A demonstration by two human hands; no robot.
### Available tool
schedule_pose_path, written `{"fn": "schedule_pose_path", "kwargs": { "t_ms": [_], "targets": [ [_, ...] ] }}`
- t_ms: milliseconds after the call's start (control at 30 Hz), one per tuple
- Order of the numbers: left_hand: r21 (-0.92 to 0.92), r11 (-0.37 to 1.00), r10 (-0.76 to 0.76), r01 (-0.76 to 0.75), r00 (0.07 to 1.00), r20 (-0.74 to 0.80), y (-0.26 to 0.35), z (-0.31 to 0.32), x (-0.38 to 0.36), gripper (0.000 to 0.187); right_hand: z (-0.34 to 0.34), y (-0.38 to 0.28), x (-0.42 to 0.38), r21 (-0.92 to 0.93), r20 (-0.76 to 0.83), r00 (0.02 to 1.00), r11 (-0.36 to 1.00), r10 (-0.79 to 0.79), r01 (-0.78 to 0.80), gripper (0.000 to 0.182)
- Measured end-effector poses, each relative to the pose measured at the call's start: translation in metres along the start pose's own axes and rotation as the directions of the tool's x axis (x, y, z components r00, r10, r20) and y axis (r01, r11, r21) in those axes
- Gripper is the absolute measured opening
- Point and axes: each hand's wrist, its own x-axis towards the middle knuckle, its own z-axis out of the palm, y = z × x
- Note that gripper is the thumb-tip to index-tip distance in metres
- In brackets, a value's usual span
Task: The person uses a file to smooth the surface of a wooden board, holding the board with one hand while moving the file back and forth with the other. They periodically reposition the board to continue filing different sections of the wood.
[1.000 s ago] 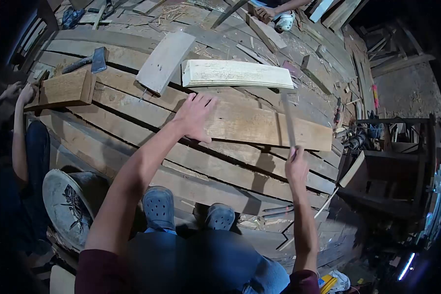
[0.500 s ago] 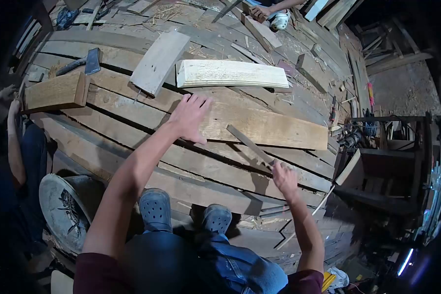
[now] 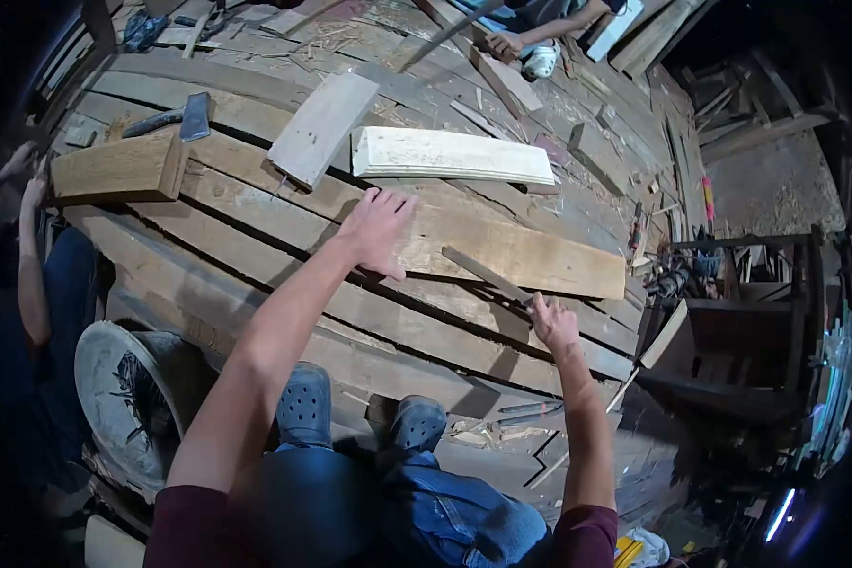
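A long pale-brown wooden board (image 3: 521, 248) lies across the planks in front of me. My left hand (image 3: 377, 230) spans its left end, fingers over the far edge and thumb at the near edge. My right hand (image 3: 555, 325) is closed around one end of a narrow flat bar-shaped tool (image 3: 488, 273), perhaps a file. The tool's far end overlaps the board's near edge, pointing up and left. Beyond the board lies a whitish-green beam (image 3: 452, 155), with a grey-white plank (image 3: 324, 128) to its left.
A hatchet (image 3: 195, 117) lies behind a thick wooden block (image 3: 118, 170) at left, where another person's hand (image 3: 36, 185) touches the block. A bucket (image 3: 114, 407) with nails stands at lower left. At the top, another person's hand (image 3: 505, 44) rests near timber.
My right hand has moved slightly up toward the board, and the tool lies at a flatter angle. My left hand keeps its place on the board. The view has shifted a little.
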Motion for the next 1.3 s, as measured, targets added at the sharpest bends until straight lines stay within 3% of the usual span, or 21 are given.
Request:
{"fn": "schedule_pose_path", "kwargs": {
  "t_ms": [100, 133, 200, 233, 367, 467, 533, 700, 767, 800, 867, 933, 1067, 1300],
  "targets": [
    [-0.013, 1.0, 0.013, -0.013, 0.999, -0.052, 0.0, 0.004, -0.001, 0.125, 0.003, -0.004, -0.011, -0.03, 0.037, 0.999, 0.999, 0.016, -0.015, 0.043],
    [-0.017, 1.0, 0.012, -0.013, 0.998, -0.055, 0.0, 0.005, -0.001, 0.124, 0.008, -0.004, -0.016, -0.011, -0.034, 0.999, 1.0, 0.029, -0.029, 0.042],
    [-0.024, 1.0, 0.007, -0.009, 0.998, -0.057, -0.001, 0.006, -0.003, 0.124, 0.01, -0.001, -0.021, 0.07, 0.034, 0.979, 0.977, 0.201, -0.203, 0.04],
    [-0.006, 1.0, 0.012, -0.013, 0.997, -0.075, -0.001, 0.006, -0.002, 0.125, 0.007, 0.002, -0.025, 0.033, -0.013, 0.978, 0.978, 0.208, -0.208, 0.037],
    [0.018, 1.0, 0.011, -0.01, 0.999, -0.031, 0.002, 0.0, -0.002, 0.128, -0.005, 0.024, -0.014, 0.019, -0.18, 0.877, 0.893, 0.446, -0.45, 0.028],
    [0.037, 0.999, 0.019, -0.017, 0.999, -0.048, 0.001, 0.004, 0.0, 0.128, -0.026, 0.037, -0.003, 0.096, -0.147, 0.764, 0.777, 0.629, -0.622, 0.028],
    [0.012, 0.999, 0.03, -0.029, 0.997, -0.066, -0.001, 0.006, -0.001, 0.129, -0.029, 0.039, -0.009, 0.241, -0.179, 0.772, 0.788, 0.61, -0.567, 0.029],
    [0.0, 1.0, 0.016, -0.016, 0.999, -0.047, -0.002, 0.008, 0.001, 0.13, -0.031, -0.015, -0.038, 0.306, -0.257, 0.81, 0.839, 0.527, -0.449, 0.019],
    [-0.003, 1.0, 0.015, -0.015, 0.997, -0.07, 0.0, 0.008, -0.001, 0.128, -0.037, -0.045, -0.053, 0.409, -0.226, 0.88, 0.861, 0.417, -0.303, 0.016],
    [-0.013, 1.0, 0.015, -0.016, 0.997, -0.071, 0.0, 0.008, -0.002, 0.128, -0.032, -0.062, -0.06, 0.462, -0.284, 0.889, 0.863, 0.361, -0.203, 0.015],
    [-0.032, 0.999, 0.019, -0.021, 0.997, -0.073, 0.0, 0.007, -0.002, 0.127, -0.05, -0.097, -0.067, 0.384, -0.095, 0.941, 0.884, 0.323, -0.265, 0.015],
    [-0.028, 0.999, 0.026, -0.029, 0.996, -0.091, -0.001, 0.008, -0.002, 0.125, -0.039, -0.116, -0.067, 0.499, -0.175, 0.957, 0.859, 0.231, -0.116, 0.016],
    [-0.028, 0.999, 0.018, -0.019, 0.998, -0.054, 0.001, 0.004, 0.0, 0.126, -0.028, -0.128, -0.062, 0.308, -0.075, 0.991, 0.948, 0.11, -0.082, 0.026],
    [-0.024, 0.999, 0.031, -0.033, 0.997, -0.07, -0.003, 0.007, -0.002, 0.129, -0.001, -0.07, -0.039, 0.161, -0.118, 0.972, 0.97, 0.204, -0.184, 0.03]
  ]
}}
